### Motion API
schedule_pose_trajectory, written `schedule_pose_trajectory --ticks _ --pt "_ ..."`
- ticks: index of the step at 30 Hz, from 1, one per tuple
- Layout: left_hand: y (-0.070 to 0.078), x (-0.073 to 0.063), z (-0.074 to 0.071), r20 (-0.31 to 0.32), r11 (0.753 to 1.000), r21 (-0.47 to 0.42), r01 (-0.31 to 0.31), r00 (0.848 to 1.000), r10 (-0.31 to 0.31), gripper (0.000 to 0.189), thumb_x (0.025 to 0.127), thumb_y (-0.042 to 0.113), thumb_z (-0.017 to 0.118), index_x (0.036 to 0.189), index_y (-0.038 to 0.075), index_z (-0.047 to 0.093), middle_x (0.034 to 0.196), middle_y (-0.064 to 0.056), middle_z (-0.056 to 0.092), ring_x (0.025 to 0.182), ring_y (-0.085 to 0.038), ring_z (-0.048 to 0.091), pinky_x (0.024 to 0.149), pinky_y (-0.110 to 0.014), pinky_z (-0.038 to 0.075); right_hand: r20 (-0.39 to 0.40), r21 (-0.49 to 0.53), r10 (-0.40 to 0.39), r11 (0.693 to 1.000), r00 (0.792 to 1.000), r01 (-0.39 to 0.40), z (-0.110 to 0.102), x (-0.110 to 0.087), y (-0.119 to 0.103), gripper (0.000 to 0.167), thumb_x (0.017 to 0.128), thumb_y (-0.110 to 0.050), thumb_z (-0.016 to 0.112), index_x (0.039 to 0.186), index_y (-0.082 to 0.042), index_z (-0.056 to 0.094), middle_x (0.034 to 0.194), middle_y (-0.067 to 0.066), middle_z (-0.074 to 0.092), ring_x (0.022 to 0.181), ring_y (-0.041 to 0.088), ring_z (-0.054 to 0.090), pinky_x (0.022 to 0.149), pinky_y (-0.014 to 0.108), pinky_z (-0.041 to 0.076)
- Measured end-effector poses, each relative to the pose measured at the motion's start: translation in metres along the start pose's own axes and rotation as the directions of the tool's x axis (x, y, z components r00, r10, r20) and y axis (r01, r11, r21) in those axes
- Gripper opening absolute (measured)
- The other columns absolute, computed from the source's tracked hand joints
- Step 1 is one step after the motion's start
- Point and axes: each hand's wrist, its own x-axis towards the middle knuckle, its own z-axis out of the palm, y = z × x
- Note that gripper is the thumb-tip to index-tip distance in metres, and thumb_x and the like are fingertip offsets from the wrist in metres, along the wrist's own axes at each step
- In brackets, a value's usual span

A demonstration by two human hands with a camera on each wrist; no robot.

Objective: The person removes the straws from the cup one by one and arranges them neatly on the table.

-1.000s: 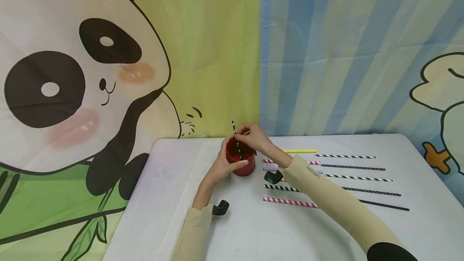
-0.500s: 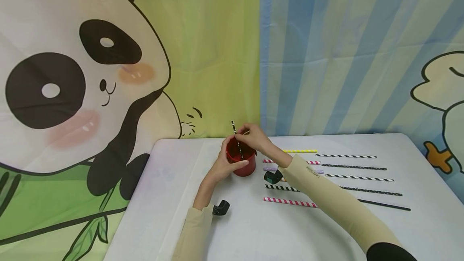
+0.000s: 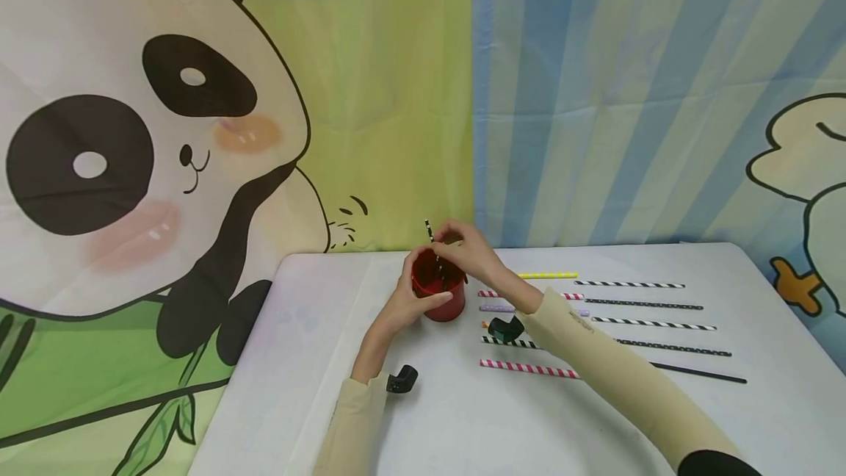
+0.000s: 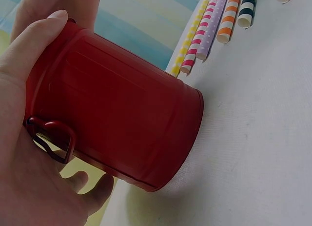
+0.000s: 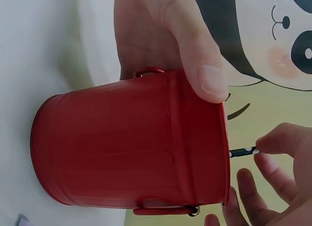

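A small red metal bucket (image 3: 451,309) with little side handles stands upright on the white table. My left hand (image 3: 405,305) grips it from the left, thumb (image 4: 41,38) on the near side by the rim and fingers reaching round behind. Above the bucket's mouth, my right hand (image 3: 466,250) pinches a black paper straw with white dots (image 3: 428,229) between thumb and forefinger. The straw's lower part is inside the bucket, leaning slightly; its top rises above the fingers. In the right wrist view a short piece of the straw (image 5: 242,152) shows between rim and fingertips.
Right of the bucket, paper straws lie in two columns: yellow (image 3: 550,275), lilac (image 3: 497,308), pink-striped (image 3: 529,368) and others, then several black-and-white ones (image 3: 654,327). My right forearm (image 3: 595,358) crosses over them. A printed curtain (image 3: 396,94) hangs behind the table.
My right hand and wrist have shifted slightly to the right, and the straw's top has moved a little the same way. My left hand and the bucket have stayed in place.
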Motion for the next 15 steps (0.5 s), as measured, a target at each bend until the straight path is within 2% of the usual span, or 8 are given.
schedule_pose_trajectory --ticks 5,8,15 --pt "0.001 0.001 0.000 0.003 1.000 -0.004 0.013 1.000 -0.013 0.097 0.083 0.023 0.082 0.155 0.034 0.017 0.154 -0.002 0.035 0.143 -0.030 0.035 0.113 -0.057 0.040 -0.042 -0.002 -0.040 0.999 0.998 0.040 -0.001 -0.005 -0.001 0.010 0.093 -0.021 0.067 0.100 -0.014 0.065 0.105 0.005 0.069 0.105 0.022 0.063 0.095 0.045 0.053" --pt "0.004 0.000 0.000 0.010 1.000 -0.010 0.024 1.000 -0.024 0.098 0.084 0.019 0.081 0.156 0.030 0.015 0.155 -0.007 0.034 0.144 -0.033 0.033 0.113 -0.058 0.039 -0.068 -0.006 -0.069 0.998 0.995 0.069 -0.002 -0.008 -0.001 0.012 0.093 -0.021 0.067 0.102 -0.014 0.064 0.105 0.004 0.068 0.105 0.021 0.063 0.095 0.043 0.053" --pt "0.027 -0.007 0.000 0.045 0.998 -0.044 0.046 0.998 -0.044 0.099 0.085 0.015 0.079 0.158 0.018 0.012 0.157 -0.014 0.030 0.146 -0.038 0.029 0.114 -0.062 0.036 -0.118 0.034 -0.144 0.988 0.983 0.149 -0.004 -0.013 -0.005 0.012 0.093 -0.018 0.066 0.102 -0.012 0.062 0.100 0.005 0.066 0.097 0.019 0.063 0.084 0.035 0.055"
